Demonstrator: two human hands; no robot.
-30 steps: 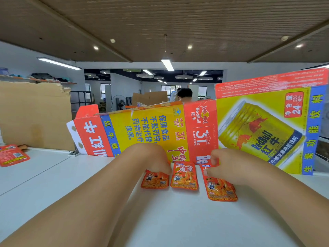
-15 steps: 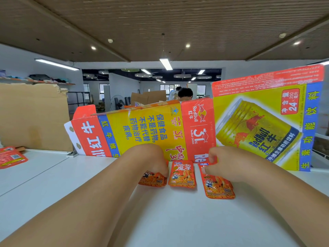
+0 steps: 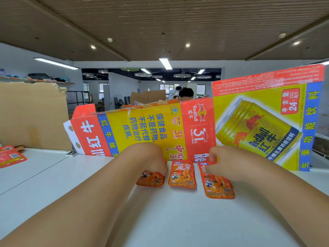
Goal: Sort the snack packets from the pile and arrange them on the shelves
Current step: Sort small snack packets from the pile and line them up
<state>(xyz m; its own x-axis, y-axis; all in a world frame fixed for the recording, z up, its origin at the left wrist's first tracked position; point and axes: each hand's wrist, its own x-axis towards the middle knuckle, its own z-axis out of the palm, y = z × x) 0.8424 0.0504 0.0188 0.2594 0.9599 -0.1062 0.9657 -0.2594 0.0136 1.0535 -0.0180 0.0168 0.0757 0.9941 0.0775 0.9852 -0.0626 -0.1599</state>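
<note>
Both hands reach forward over the white surface point(image 3: 160, 220), each curled onto an orange snack packet. Behind them an opened-out Red Bull carton point(image 3: 142, 127) in yellow, red and blue stands on edge across the surface like a wall, its taller panel with the printed can on the right. Only its printed outer face shows, so whether anything lies behind or inside it cannot be told. To the left a brown cardboard sheet point(image 3: 32, 114) stands upright on the same surface, and a red packet point(image 3: 10, 155) lies flat near its foot at the far left edge, well apart from the hands.

Three orange packets lie in a row just in front of the carton. The left hand point(image 3: 149, 157) has its fingers bent down over the upper part of the left packet point(image 3: 151, 180), covering most of it. The middle packet point(image 3: 181, 173) lies flat and free between the two hands, touched by neither as far as can be seen. The right hand point(image 3: 229, 163) pinches the top edge of the right packet point(image 3: 219, 188), which lies slightly nearer the camera and tilted.
</note>
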